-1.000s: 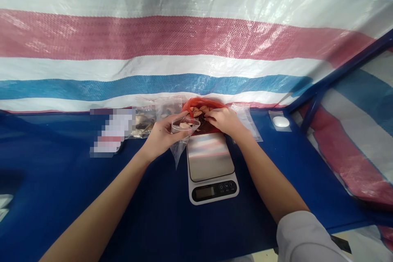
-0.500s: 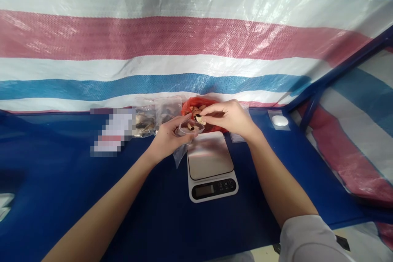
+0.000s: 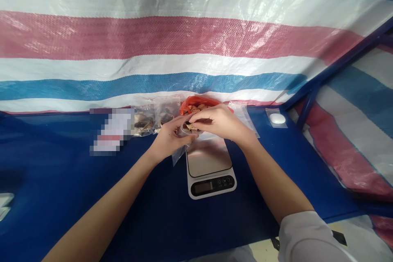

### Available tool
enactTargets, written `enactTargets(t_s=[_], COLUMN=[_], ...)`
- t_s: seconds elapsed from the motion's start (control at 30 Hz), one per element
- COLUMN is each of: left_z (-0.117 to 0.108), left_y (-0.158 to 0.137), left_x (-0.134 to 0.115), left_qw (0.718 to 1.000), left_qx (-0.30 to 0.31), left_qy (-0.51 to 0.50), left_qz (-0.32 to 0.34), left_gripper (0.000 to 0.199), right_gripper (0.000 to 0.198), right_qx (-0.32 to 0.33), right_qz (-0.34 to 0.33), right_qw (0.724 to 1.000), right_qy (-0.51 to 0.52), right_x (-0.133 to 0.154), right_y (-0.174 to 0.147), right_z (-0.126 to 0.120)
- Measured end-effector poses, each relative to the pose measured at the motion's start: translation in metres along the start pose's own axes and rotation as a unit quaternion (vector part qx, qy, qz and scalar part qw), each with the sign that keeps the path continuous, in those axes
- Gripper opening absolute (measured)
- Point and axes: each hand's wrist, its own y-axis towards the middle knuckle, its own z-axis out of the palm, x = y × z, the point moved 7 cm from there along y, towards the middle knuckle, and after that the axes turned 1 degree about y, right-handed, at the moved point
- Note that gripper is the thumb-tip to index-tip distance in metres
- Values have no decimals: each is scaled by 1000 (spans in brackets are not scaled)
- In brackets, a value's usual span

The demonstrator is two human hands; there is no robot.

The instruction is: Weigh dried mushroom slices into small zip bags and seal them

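Note:
My left hand [image 3: 168, 139] is closed around a clear plastic bag [image 3: 179, 154], whose rounded mouth is held open and whose lower corner hangs by the scale. Small pale and dark pieces show inside the mouth. My right hand [image 3: 217, 122] has its fingertips pinched at that mouth, on a pale, dark-edged dried slice [image 3: 192, 126]; the fingers partly cover it. Just behind both hands lies an open red plastic bag [image 3: 202, 101] full of brownish dried pieces [image 3: 195, 109]. Under the hands stands a white digital kitchen scale [image 3: 210, 161], its rear edge partly hidden.
Clear bags of dried slices [image 3: 143, 125] lie left of the hands, beside a blurred paper [image 3: 115, 129]. To the right are a flat clear bag [image 3: 244, 115] and a white oval object [image 3: 277, 118] on plastic. A striped tarp [image 3: 184, 37] hangs behind the blue table [image 3: 147, 217].
My right hand has moved left and slightly down, bringing the pinched slice from beside the bag's mouth into it. My left hand keeps its hold on the clear bag.

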Motion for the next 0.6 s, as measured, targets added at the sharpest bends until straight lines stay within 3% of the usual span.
enactTargets(t_s=[0.37,0.6], left_z=[-3,-3], left_y=[0,0], left_x=[1,-1], left_qw=[1000,1000], left_qx=[-18,-19], left_qy=[-7,-17], left_qz=[10,13], left_gripper=[64,61], right_gripper=[21,19], right_qx=[51,34], right_qz=[44,15], right_qw=[996,999], right_qy=[-66,32], right_x=[-5,2], right_y=[0,0], right_z=[18,8])
